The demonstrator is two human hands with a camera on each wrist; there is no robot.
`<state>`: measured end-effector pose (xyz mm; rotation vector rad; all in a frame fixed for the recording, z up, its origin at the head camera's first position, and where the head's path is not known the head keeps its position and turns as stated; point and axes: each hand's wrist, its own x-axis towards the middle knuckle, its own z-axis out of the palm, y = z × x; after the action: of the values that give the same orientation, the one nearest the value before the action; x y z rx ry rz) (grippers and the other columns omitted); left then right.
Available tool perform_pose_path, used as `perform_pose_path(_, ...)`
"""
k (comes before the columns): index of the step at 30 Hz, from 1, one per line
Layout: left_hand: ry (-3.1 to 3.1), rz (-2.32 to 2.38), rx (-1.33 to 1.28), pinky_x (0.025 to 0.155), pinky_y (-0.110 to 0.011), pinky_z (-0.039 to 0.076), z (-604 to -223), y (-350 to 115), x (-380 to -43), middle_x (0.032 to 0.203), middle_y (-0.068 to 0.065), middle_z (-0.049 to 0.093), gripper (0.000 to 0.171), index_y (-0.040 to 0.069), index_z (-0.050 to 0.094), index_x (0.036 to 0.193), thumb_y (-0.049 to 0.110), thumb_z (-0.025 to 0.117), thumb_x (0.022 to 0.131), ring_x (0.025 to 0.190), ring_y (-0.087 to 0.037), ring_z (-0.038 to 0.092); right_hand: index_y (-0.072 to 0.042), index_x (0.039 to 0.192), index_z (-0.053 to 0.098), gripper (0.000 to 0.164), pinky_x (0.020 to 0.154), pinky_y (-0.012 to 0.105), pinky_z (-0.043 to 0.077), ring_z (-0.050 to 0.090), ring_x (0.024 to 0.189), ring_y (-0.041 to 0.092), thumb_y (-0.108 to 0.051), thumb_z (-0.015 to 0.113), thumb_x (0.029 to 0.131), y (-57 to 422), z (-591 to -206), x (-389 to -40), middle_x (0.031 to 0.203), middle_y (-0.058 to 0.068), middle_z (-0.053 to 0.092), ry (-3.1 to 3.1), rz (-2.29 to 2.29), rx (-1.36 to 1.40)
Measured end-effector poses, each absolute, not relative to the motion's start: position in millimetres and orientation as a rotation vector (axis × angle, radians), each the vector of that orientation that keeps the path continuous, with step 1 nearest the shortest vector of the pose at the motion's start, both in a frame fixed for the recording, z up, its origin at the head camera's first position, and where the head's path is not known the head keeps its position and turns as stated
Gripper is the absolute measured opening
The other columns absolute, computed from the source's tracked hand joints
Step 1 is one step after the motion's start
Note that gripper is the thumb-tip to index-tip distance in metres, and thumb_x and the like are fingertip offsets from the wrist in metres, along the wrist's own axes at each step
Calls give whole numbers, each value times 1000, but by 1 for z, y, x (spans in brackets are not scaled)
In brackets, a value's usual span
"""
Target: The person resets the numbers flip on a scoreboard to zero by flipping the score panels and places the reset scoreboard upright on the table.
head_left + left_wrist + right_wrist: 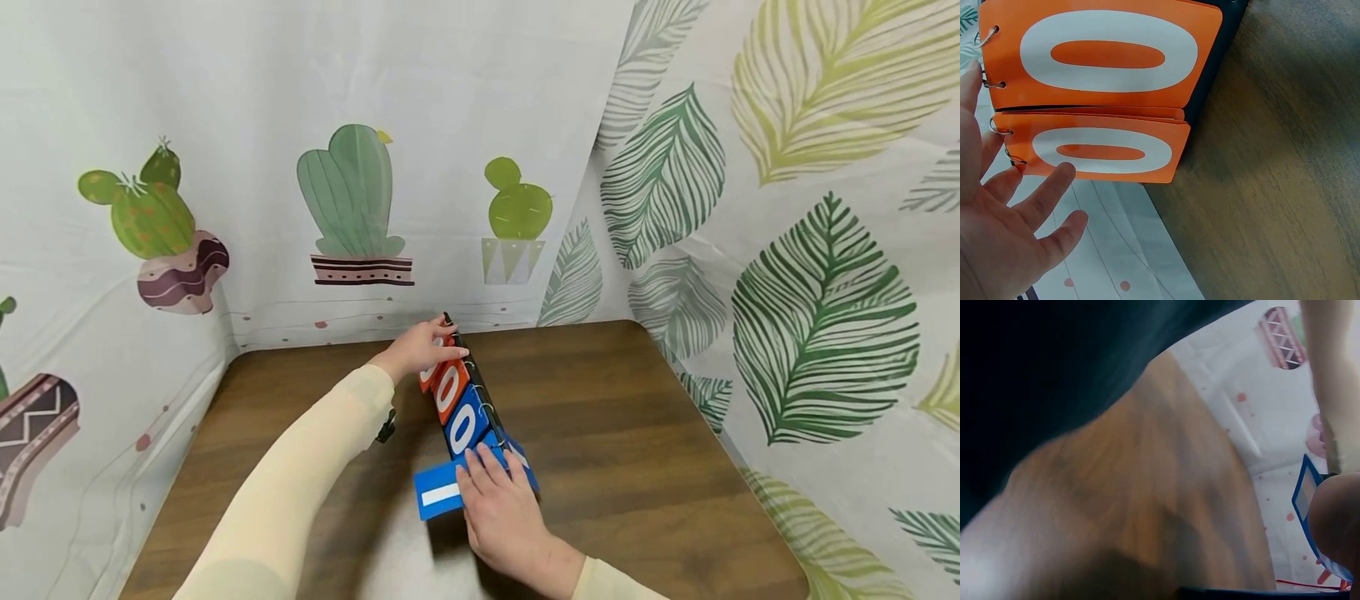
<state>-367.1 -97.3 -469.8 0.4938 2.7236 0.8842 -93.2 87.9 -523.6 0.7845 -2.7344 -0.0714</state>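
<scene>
A tabletop flip scoreboard [482, 396] with ring-bound number cards stands lengthwise on the table. Orange cards showing white zeros [1110, 53] hang at its far end, with a blue zero card [465, 427] nearer. My left hand [423, 346] reaches over the far end, thumb across the top. In the left wrist view its fingers [1050, 190] are spread, one tip at the small orange card [1100, 152]. My right hand [502, 508] rests on the near end, fingers extended over the top. From under it a blue card with a white bar [438, 489] sticks out leftward.
The brown wooden table [600, 417] meets a hanging cloth [450, 83] printed with cacti along its back edge. Leaf-patterned cloth [825, 333] hangs to the right. Dark fabric [1054, 375] covers the upper left of the right wrist view.
</scene>
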Motion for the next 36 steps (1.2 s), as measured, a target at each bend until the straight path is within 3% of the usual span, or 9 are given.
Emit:
perform_pose_path(12, 2710, 863, 496, 122, -63, 30, -466, -98, -366, 175, -6, 17, 85, 29, 45, 157, 69, 69, 86, 160, -39, 19, -24, 103, 82, 18, 110, 54, 41, 61, 132, 25, -30, 77, 87, 96, -542, -100, 120, -4, 78, -2510, -202, 893)
perform_pose_path(23, 2694, 895, 480, 122, -61, 33, -468, -98, -367, 175, -4, 17, 87, 30, 45, 157, 68, 73, 84, 160, -37, 19, -22, 107, 80, 28, 110, 58, 39, 59, 134, 30, -41, 75, 87, 98, -544, -100, 122, 1, 77, -2532, -218, 953)
perform_pose_path(32, 2675, 956, 465, 123, -59, 33, -470, -97, -367, 175, -2, 18, 85, 29, 45, 157, 63, 74, 85, 161, -36, 18, -30, 97, 80, 17, 108, 58, 40, 60, 131, 29, -38, 82, 82, 96, -539, -101, 112, -4, 78, -2530, -253, 933)
perform_pose_path(36, 2672, 973, 457, 122, -59, 34, -471, -97, -367, 174, -2, 18, 85, 28, 45, 157, 63, 75, 85, 161, -36, 18, -32, 99, 81, 20, 107, 55, 41, 59, 132, 29, -41, 83, 81, 97, -531, -101, 118, -5, 77, -2559, -290, 952)
